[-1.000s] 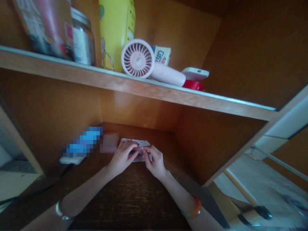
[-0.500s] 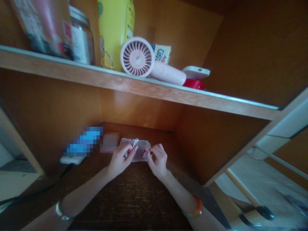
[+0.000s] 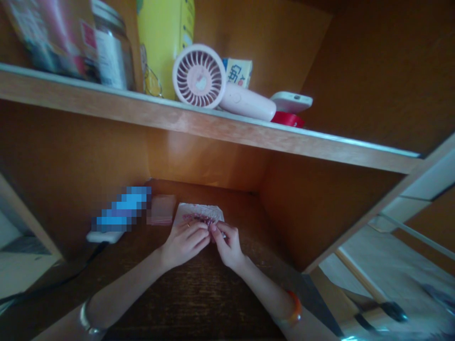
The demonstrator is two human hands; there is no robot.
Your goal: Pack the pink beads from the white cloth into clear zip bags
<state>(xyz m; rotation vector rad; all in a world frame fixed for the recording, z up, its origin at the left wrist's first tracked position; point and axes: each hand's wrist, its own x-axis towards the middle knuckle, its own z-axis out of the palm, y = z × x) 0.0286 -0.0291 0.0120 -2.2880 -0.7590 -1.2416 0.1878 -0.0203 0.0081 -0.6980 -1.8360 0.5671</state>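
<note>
A white crinkled sheet or small bag [image 3: 204, 208] lies on the wooden surface, with a purplish-red beaded strand [image 3: 199, 218] across its front part. My left hand [image 3: 187, 240] is closed over the near edge, its fingertips pressed together at the right end of the strand. Against those fingertips, my right hand [image 3: 229, 241] pinches the same end between thumb and forefinger. Both hands touch each other there, and the fingers hide part of the strand. To the left sits a stack of pinkish clear packets [image 3: 161, 210], apart from my hands.
Above runs a shelf edge [image 3: 199, 125] bearing a pink handheld fan [image 3: 199, 78], a jar [image 3: 113, 52], a yellow package [image 3: 165, 42] and a white device [image 3: 292, 101] over a red object [image 3: 287, 119]. A blurred-out blue screen [image 3: 124, 208] with a cable [image 3: 85, 267] stands left.
My left hand has shifted right and turned palm down, now meeting my right hand. The clear zip strip seen between the hands is out of sight, and more beads show.
</note>
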